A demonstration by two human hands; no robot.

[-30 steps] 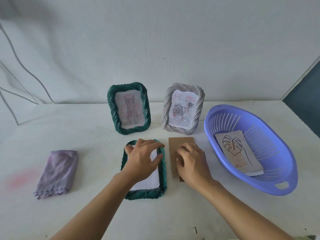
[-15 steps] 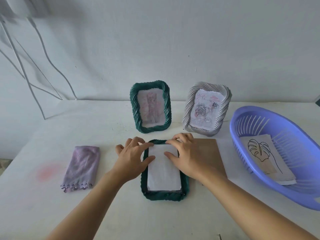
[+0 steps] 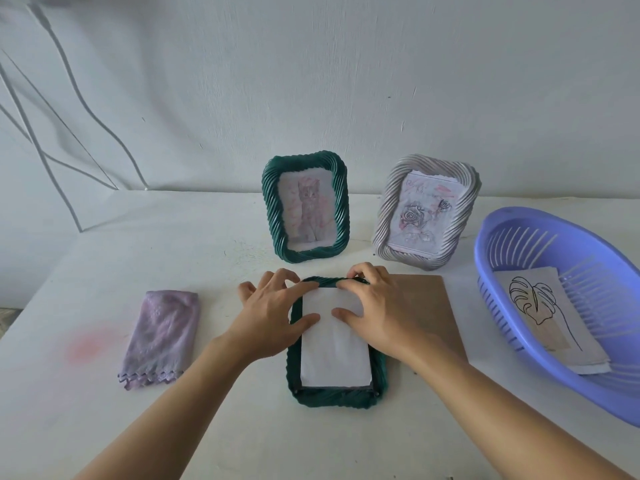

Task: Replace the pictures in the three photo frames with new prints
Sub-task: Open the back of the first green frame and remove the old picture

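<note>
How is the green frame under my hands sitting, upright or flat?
Flat, face down: the green frame lies with its back open, white paper showing inside, brown backing board beside it.

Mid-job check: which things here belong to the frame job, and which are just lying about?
Job: face-down green frame, white print inside it, brown backing board, standing green frame, silver frame, leaf print, purple basket.
Lying about: folded purple cloth.
</note>
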